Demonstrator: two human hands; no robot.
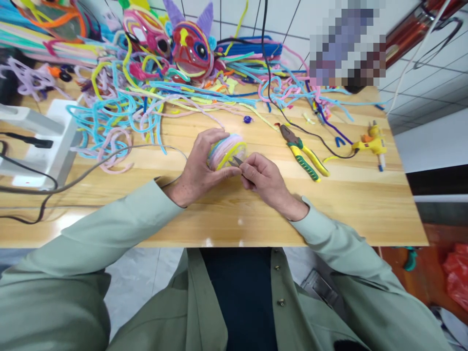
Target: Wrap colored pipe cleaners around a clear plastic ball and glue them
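My left hand (199, 168) is closed round a small clear ball (228, 148) wrapped in pink, blue and yellow pipe cleaners. Pinched in my right hand (265, 178) is a small pointed metal tool (237, 161). Its grey tips lie against the yellow strip on the ball's near side; my fingers hide the rest, so I cannot tell its exact kind. Both hands meet just above the table, with the left thumb close to the right fingertips. Right of them lie green and yellow pliers (303, 153), jaws toward the back.
Loose pipe cleaners (117, 107) and a decorated ball with purple ears (192, 51) fill the table's back. A yellow glue gun (373, 144) stands at right, its black cord crossing the table. A white power strip (51, 146) with cables sits at left.
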